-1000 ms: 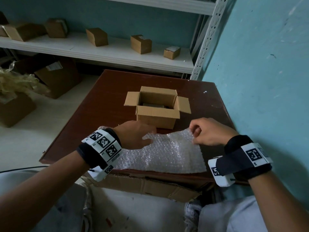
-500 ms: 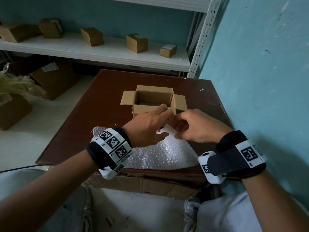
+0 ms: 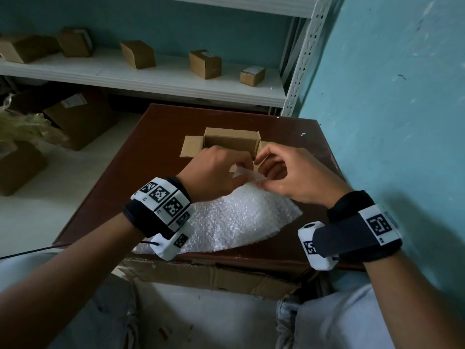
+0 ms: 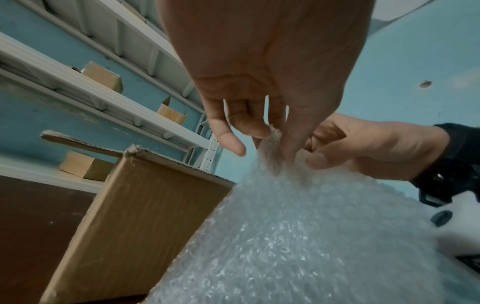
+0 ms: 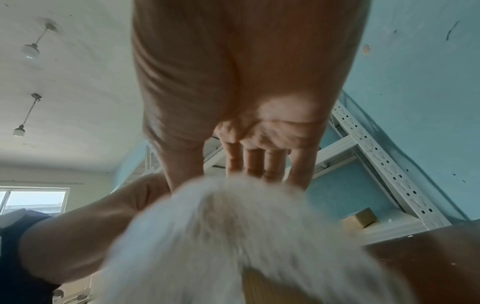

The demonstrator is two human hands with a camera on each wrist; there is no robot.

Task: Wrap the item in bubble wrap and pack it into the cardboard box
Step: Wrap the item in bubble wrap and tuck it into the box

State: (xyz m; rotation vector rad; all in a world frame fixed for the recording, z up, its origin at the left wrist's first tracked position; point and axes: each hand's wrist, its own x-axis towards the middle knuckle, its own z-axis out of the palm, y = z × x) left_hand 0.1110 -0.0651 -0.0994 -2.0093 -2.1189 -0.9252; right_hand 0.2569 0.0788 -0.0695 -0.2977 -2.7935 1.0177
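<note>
Both hands (image 3: pixel 219 172) (image 3: pixel 297 175) raised, pinching bubble wrap (image 3: pixel 236 220) peak, near cardboard box (image 3: pixel 231 138)

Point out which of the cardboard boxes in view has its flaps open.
The cardboard box on the table, just beyond both hands, has its flaps spread open. The small boxes on the shelf behind it look closed.

dim room, perhaps window-lit; right wrist view blurred, edges warped

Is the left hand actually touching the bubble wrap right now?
Touching. The left wrist view shows the left hand pinching the gathered top of the bubble wrap between its fingertips.
</note>
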